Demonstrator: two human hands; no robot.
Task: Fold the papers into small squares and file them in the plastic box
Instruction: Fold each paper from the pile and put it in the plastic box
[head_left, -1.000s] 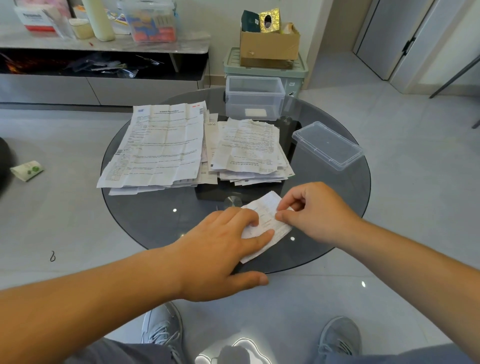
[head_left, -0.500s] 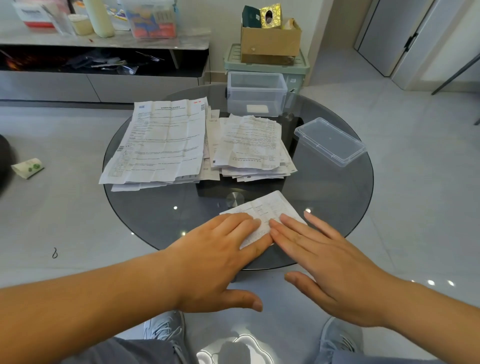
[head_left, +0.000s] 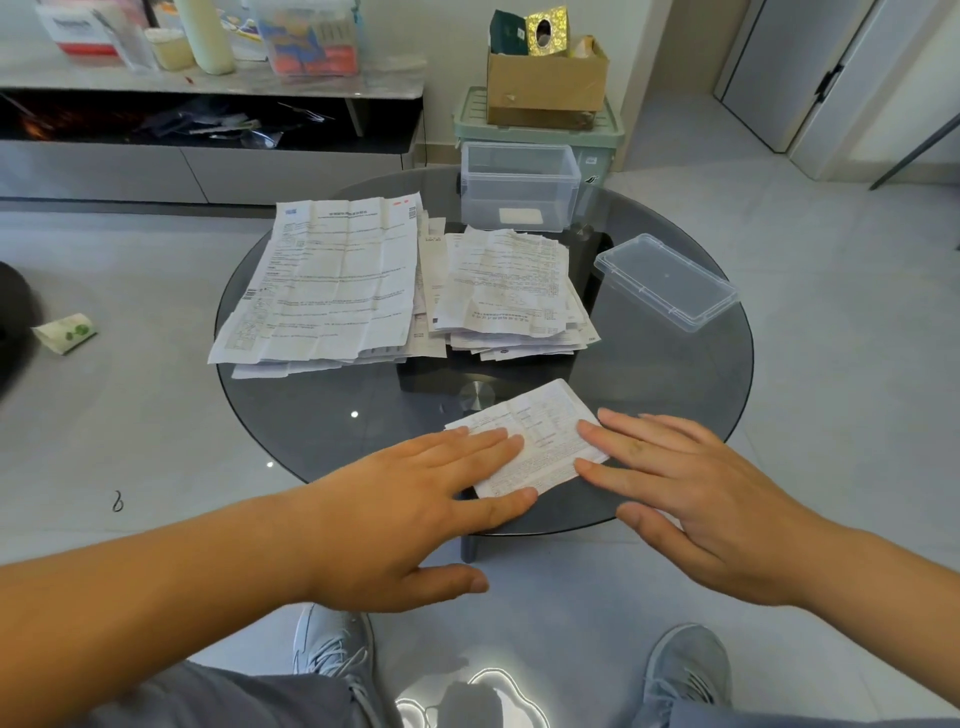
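— both pressing flat?
— yes: my left hand (head_left: 415, 514) and right hand (head_left: 691, 499) press the folded paper (head_left: 540, 441), fingers (head_left: 488, 439) straight and spread, at the counter's (head_left: 322, 431) near edge.
— print legible?
— too small to read.

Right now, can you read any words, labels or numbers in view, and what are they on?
No text can be read in full.
Folded paper: print too small.
Left stack: print and barcodes blurred.
Right stack: print blurred.
Red box on the shelf: label blurred.
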